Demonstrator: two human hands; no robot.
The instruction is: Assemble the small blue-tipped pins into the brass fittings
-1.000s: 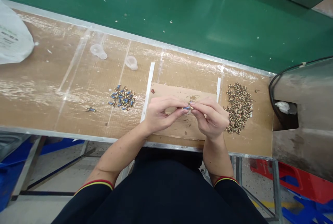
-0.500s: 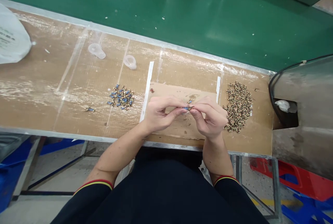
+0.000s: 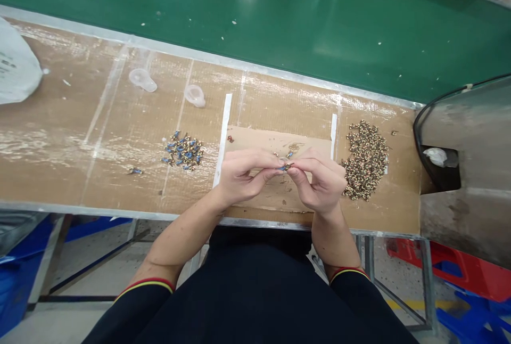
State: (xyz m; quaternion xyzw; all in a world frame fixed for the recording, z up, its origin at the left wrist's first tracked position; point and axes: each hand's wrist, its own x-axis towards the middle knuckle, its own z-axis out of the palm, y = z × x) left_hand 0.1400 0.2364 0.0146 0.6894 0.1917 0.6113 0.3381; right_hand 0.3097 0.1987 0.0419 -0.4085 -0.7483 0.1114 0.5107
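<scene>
Between my fingertips is a small blue and brass part (image 3: 286, 166), pinched from both sides above a cardboard sheet (image 3: 259, 139). My left hand (image 3: 243, 176) has thumb and forefinger closed on its blue end. My right hand (image 3: 321, 179) pinches the metal end. Just beyond the fingers, another small blue and brass piece (image 3: 290, 153) lies on the sheet. A pile of blue and brass parts (image 3: 183, 151) is to the left, with one stray part (image 3: 136, 171) beside it. A larger pile of brass pieces (image 3: 365, 160) lies right of my right hand.
Two translucent plastic cups (image 3: 142, 80) (image 3: 195, 96) lie at the back left of the table. A white bag (image 3: 18, 64) is at the far left. A metal housing (image 3: 471, 163) with a black cable borders the right end. Behind runs a green surface (image 3: 279, 19).
The view has shifted slightly. Both hands keep nearly the same place, still pinching the small part between them; the fingers have moved only a little.
</scene>
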